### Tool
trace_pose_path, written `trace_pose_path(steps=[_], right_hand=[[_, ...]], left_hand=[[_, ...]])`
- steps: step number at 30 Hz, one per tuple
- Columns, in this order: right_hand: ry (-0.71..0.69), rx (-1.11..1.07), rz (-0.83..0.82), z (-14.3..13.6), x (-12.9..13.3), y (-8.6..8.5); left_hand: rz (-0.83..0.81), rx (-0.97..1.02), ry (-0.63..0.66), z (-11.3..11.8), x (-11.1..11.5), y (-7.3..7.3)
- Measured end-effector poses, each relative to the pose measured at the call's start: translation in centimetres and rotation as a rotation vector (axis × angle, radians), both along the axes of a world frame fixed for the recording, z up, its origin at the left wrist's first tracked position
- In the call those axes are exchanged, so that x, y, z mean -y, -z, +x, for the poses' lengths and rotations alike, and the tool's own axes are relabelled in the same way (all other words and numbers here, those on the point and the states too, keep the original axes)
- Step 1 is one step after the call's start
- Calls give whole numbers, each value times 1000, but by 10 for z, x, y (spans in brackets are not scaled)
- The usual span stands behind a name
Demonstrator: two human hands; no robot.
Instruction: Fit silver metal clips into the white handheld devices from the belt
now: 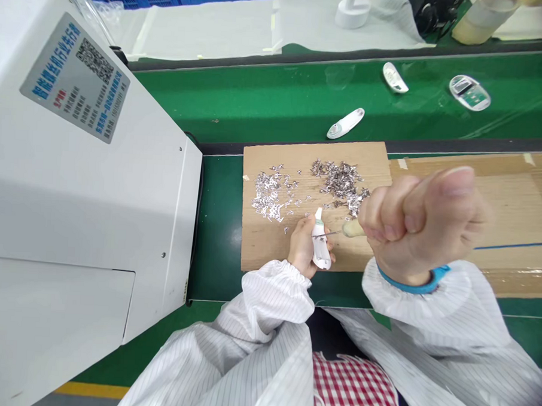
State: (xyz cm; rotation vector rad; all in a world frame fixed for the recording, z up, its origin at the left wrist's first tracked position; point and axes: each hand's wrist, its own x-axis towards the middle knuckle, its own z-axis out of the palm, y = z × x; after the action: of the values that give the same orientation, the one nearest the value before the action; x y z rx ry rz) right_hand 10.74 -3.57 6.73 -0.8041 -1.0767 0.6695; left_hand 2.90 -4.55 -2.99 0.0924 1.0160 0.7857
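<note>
My left hand is closed around a white handheld housing with a narrow tip, shaped like an ear thermometer, over the cardboard. My right hand is raised in a fist around a hand tool with a pale yellowish handle and a thin metal shaft. The shaft reaches left to the housing's upper part; whether it touches cannot be made out. Just beyond the hands lie a pile of bright small metal pieces and a darker pile of small metal pieces.
A cardboard sheet lies under the hands, another to the right. On the green belt rest two white shells and an oval shell with a circuit board. A large white machine blocks the left side.
</note>
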Motion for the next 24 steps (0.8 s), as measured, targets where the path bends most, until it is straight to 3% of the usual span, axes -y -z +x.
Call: trace_pose_path(steps=[5,14,18,20,21,24], right_hand=[[68,43,-17,-1,2,-1],[-9,49,57,-10,5,10],[-102,-58,6,11,1,-2],[-120,-132,-8,37,0,-13],[-47,-160,26,51,-1,-17],[186,-170,-4,89,0,-20]], left_hand=[[-8,5,-15,0,0,-1],[58,-45,-28,7,6,12],[66,-53,79,-5,6,-4],[145,-67,191,-16,-14,-22],[221,-104,240,-22,-31,-30],[432,-396,285,-32,-113,-47]])
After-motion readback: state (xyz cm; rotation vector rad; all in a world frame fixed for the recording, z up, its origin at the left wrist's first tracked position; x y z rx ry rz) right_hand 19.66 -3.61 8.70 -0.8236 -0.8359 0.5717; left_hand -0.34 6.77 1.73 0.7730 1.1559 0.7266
